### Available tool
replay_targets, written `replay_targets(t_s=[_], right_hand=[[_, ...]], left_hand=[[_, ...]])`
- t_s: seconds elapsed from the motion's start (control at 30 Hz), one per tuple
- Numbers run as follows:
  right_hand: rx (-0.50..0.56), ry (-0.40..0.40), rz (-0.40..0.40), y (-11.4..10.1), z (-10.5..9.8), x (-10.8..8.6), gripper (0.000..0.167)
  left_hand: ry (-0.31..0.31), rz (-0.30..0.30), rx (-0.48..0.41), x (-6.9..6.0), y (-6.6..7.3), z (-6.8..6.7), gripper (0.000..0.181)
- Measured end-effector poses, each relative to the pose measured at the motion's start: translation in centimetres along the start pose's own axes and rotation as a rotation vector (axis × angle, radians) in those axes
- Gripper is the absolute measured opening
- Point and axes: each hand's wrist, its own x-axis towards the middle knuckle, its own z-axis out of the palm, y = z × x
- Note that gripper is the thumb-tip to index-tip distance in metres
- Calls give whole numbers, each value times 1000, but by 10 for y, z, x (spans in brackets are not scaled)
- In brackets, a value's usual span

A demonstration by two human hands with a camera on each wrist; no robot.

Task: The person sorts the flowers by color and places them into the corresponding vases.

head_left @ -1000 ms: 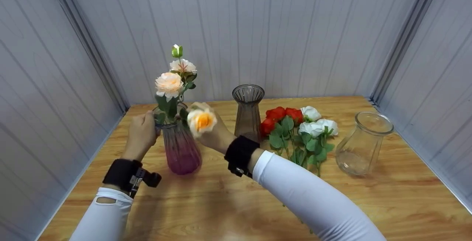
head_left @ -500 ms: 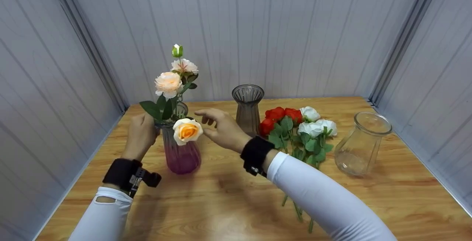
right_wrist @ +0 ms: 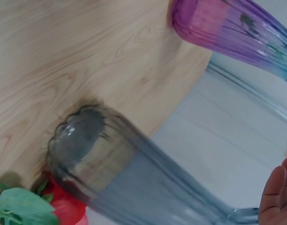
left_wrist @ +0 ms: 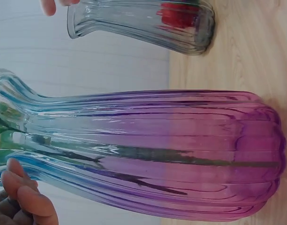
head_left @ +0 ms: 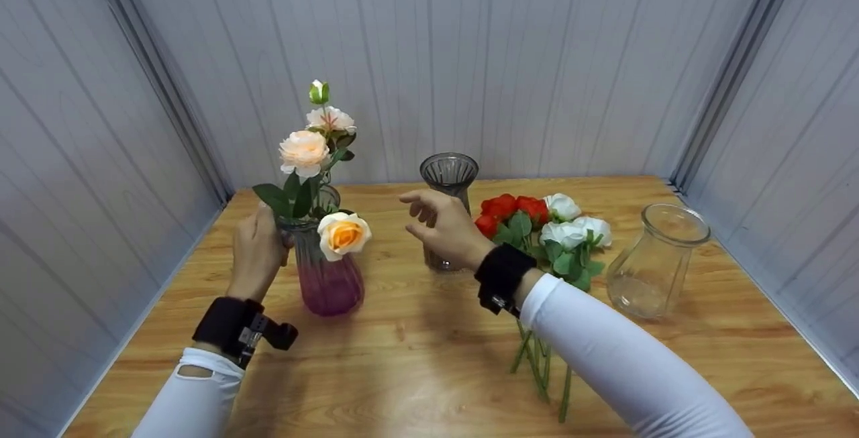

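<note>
At the left of the head view stands a pink-purple glass vase [head_left: 330,284] holding pale peach roses [head_left: 304,153] on tall stems and an orange-centred rose [head_left: 344,235] leaning over its rim. My left hand [head_left: 258,250] grips the vase's neck from the left; its curled fingers [left_wrist: 28,194] lie at the neck in the left wrist view. Stems show through the glass. Holding nothing, my right hand [head_left: 449,227] hovers in front of the grey glass vase [head_left: 449,170], its fingers loosely bent.
Red roses [head_left: 500,207] and white roses [head_left: 569,233] lie right of the grey vase, their green stems [head_left: 566,391] toward the front. A clear glass vase [head_left: 647,277] stands at the right. Grey panel walls [head_left: 537,69] enclose the wooden table [head_left: 376,384].
My right hand has let go of the orange-centred rose and moved right, toward the grey vase. The rose now hangs over the purple vase's rim. My left hand stays at the neck.
</note>
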Motion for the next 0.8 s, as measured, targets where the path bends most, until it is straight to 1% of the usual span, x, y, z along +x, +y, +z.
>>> replay_targets(t_s=[0.13,0.23,0.3,0.37,0.47,0.53,0.6,0.7,0.77,0.8], right_hand=[[22,5,28,7,-9,-6,37],[38,7,43,11,-17,-9,38],[53,13,51,14,-22,-11,38],[60,23,59,16,-27,-13,37],[66,38,73,18,-34,-15,35],[59,50,86,19,-38,-17,34],[56,62,100,21,-43,-20,32],[49,79,112,26,-49,-24,31],[45,81,121,30,-54,-26,30],[43,81,127,31,-56,-28,30]], left_hand=[[34,13,-4,-6,-2,1,64],[57,36,6,-11,-5,2,58],[69,50,36,-14,-6,2,52],[68,44,77,-18,-8,2,48],[45,9,131,-25,-10,3,45],[36,3,159,-30,-11,4,43],[46,21,177,-34,-11,8,40],[70,72,204,-38,-10,16,42],[51,73,212,-42,-8,21,43],[31,72,213,-44,-7,23,43]])
